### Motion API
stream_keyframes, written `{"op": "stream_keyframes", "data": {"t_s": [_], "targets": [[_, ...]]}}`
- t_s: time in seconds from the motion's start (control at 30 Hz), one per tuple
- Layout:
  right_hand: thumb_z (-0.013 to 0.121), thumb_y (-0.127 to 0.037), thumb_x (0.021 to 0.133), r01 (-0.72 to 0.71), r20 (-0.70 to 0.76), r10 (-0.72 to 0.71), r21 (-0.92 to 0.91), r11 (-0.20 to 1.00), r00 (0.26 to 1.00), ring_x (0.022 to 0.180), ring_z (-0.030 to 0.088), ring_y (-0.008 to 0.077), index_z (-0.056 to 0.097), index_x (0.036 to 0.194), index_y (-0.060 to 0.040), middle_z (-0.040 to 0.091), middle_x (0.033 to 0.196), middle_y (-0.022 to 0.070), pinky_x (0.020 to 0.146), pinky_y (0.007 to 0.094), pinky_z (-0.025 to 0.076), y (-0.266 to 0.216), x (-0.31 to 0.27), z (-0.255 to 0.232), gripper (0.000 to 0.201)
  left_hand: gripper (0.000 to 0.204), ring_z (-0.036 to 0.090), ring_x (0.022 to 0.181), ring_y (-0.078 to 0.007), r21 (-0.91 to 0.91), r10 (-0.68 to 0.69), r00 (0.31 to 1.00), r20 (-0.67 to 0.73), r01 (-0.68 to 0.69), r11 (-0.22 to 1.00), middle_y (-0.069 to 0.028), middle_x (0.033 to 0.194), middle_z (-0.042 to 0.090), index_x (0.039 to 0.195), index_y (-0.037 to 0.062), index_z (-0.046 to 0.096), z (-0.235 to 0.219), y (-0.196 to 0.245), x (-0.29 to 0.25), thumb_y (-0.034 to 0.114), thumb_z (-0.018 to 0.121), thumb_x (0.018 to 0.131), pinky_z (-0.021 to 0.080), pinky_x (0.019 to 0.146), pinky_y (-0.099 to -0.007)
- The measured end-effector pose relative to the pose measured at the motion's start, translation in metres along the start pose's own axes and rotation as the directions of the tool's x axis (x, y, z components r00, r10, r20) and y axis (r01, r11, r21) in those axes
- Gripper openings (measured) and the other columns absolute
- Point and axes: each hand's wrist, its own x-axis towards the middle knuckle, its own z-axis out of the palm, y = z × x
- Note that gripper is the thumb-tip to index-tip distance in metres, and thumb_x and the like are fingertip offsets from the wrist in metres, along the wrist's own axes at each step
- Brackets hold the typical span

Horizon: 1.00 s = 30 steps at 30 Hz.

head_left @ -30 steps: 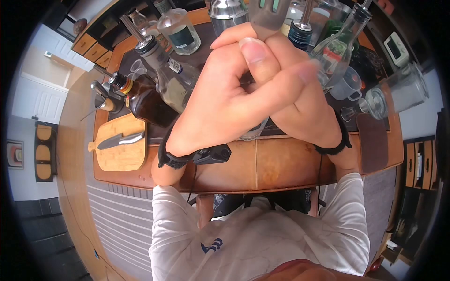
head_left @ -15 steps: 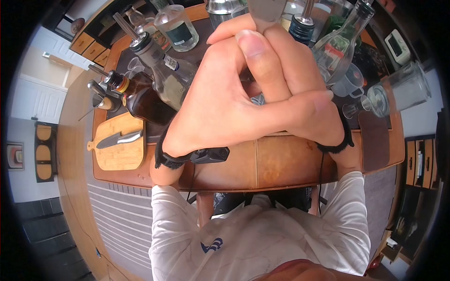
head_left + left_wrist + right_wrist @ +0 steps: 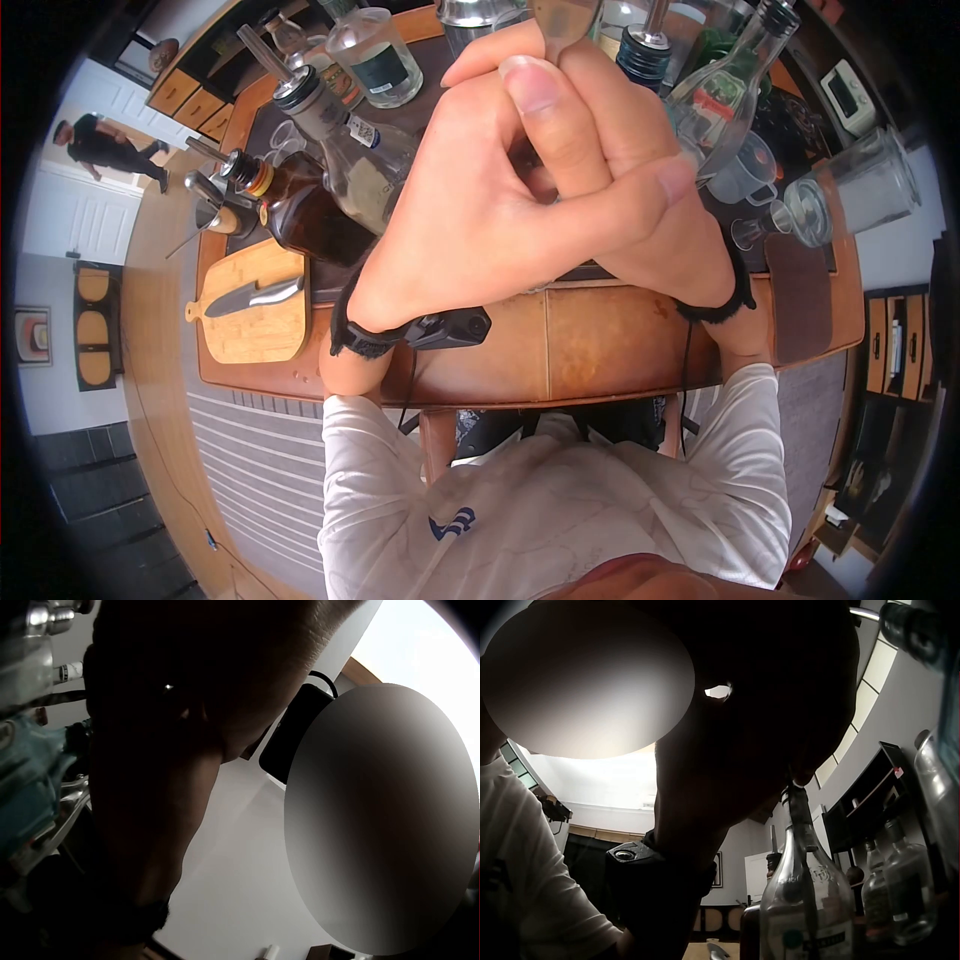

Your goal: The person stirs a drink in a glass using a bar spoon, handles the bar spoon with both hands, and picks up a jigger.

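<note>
Both hands are raised over the table and clasped together, overlapping in the head view. The left hand [image 3: 455, 220] lies on the left, its thumb crossing over the right hand. The right hand [image 3: 620, 150] is folded in from the right, thumb pointing up. Out of their upper fingers rises a grey flat piece [image 3: 567, 20], cut off by the top edge; its lower part is hidden in the grip. Both wrist views show the hands as dark silhouettes. Just past them stand a clear pourer bottle [image 3: 360, 175] and a green-tinted glass bottle [image 3: 715, 105].
At the left, a knife [image 3: 255, 297] lies on a wooden cutting board [image 3: 255, 335], beside a brown bottle [image 3: 310, 210]. A metal shaker [image 3: 475, 12] stands behind. To the right are a measuring cup [image 3: 745, 170] and a glass jar [image 3: 860, 190]. A person [image 3: 110, 145] is by the far doorway.
The clasped hands have shifted slightly up in view. The slots seen in the grey piece a second ago no longer show. A person has appeared near the doorway.
</note>
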Motion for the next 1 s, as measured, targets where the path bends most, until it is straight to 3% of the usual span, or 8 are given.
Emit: {"op": "stream_keyframes", "data": {"t_s": [0.2, 0.27, 0.37, 0.47, 0.57, 0.7, 0.77, 1.0], "targets": [[0.052, -0.023, 0.105, 0.040, 0.045, -0.035, -0.115, 0.993, 0.998, 0.071, 0.065, 0.0374, 0.058, 0.110, -0.0046, 0.063, 0.083, 0.0163, 0.061, 0.0416, 0.050, 0.012, -0.006, -0.001, 0.020, 0.024, 0.059, 0.079, -0.0090, -0.006, -0.121, 0.992, 0.025, 0.121, 0.993, -0.0011, 0.089, 0.062, 0.091, 0.0009, 0.063, -0.001, -0.003, -0.005, 0.014, 0.081, 0.081, 0.047, 0.069, -0.0255], [0.053, -0.021, 0.104, 0.070, 0.069, -0.058, -0.185, 0.980, 0.996, 0.074, 0.064, 0.0368, 0.057, 0.114, -0.0053, 0.063, 0.087, 0.0159, 0.063, 0.0414, 0.050, 0.012, -0.009, -0.002, 0.019, 0.025, 0.059, 0.079, -0.0088, -0.063, -0.225, 0.969, -0.102, 0.220, 0.974, -0.0008, 0.088, 0.061, 0.089, 0.0009, 0.064, 0.001, -0.012, -0.009, 0.017, 0.082, 0.082, 0.046, 0.066, -0.0255], [0.054, -0.018, 0.102, 0.119, 0.107, -0.091, -0.290, 0.950, 0.990, 0.079, 0.063, 0.0360, 0.056, 0.119, -0.0065, 0.061, 0.094, 0.0154, 0.066, 0.0411, 0.050, 0.012, -0.013, -0.007, 0.021, 0.026, 0.059, 0.077, -0.0087, 0.024, -0.047, 0.999, -0.027, 0.048, 0.999, -0.0007, 0.086, 0.061, 0.088, 0.0011, 0.063, 0.001, -0.004, 0.000, 0.018, 0.082, 0.082, 0.046, 0.065, -0.0257], [0.056, -0.015, 0.101, 0.171, 0.149, -0.121, -0.389, 0.905, 0.981, 0.083, 0.062, 0.0351, 0.054, 0.125, -0.0077, 0.060, 0.100, 0.0149, 0.069, 0.0409, 0.050, 0.013, -0.015, -0.013, 0.025, 0.026, 0.058, 0.075, -0.0085, 0.095, -0.014, 0.999, -0.031, 0.017, 0.995, -0.0002, 0.085, 0.060, 0.086, 0.0015, 0.063, -0.001, -0.006, 0.001, 0.019, 0.082, 0.082, 0.045, 0.064, -0.0253], [0.057, -0.013, 0.099, 0.220, 0.190, -0.144, -0.480, 0.849, 0.971, 0.087, 0.061, 0.0343, 0.053, 0.130, -0.0088, 0.058, 0.106, 0.0144, 0.072, 0.0406, 0.050, 0.013, -0.019, -0.019, 0.031, 0.034, 0.046, 0.066, -0.0084, -0.170, -0.114, 0.992, -0.054, 0.104, 0.980, 0.0016, 0.075, 0.043, 0.069, 0.0038, 0.055, 0.007, -0.008, 0.003, 0.018, 0.085, 0.076, 0.035, 0.055, -0.0268], [0.058, -0.009, 0.097, 0.280, 0.244, -0.163, -0.592, 0.756, 0.956, 0.093, 0.059, 0.0331, 0.051, 0.137, -0.0104, 0.057, 0.114, 0.0137, 0.076, 0.0402, 0.050, 0.012, -0.023, -0.025, 0.041, 0.032, 0.047, 0.066, -0.0075, -0.177, -0.037, 0.989, -0.146, 0.010, 0.984, 0.0017, 0.075, 0.044, 0.069, 0.0034, 0.057, 0.014, -0.017, -0.001, 0.018, 0.085, 0.077, 0.036, 0.055, -0.0265], [0.059, -0.007, 0.095, 0.310, 0.273, -0.169, -0.641, 0.702, 0.947, 0.096, 0.059, 0.0326, 0.050, 0.140, -0.0112, 0.056, 0.118, 0.0133, 0.078, 0.0400, 0.050, 0.012, -0.025, -0.027, 0.046, 0.030, 0.051, 0.067, -0.0073, -0.134, -0.196, 0.972, -0.129, 0.178, 0.975, 0.0013, 0.073, 0.050, 0.071, 0.0029, 0.058, 0.009, 0.006, 0.001, 0.017, 0.084, 0.077, 0.038, 0.055, -0.0258], [0.060, -0.005, 0.094, 0.330, 0.290, -0.178, -0.648, 0.687, 0.940, 0.098, 0.058, 0.0312, 0.050, 0.143, -0.0123, 0.056, 0.119, 0.0124, 0.080, 0.0400, 0.050, 0.010, -0.023, -0.026, 0.050, 0.031, 0.054, 0.079, -0.0113, 0.096, -0.115, 0.992, -0.046, 0.119, 0.988, -0.0025, 0.086, 0.055, 0.082, 0.0008, 0.062, 0.003, 0.008, -0.001, 0.022, 0.084, 0.079, 0.044, 0.067, -0.0283]]}}
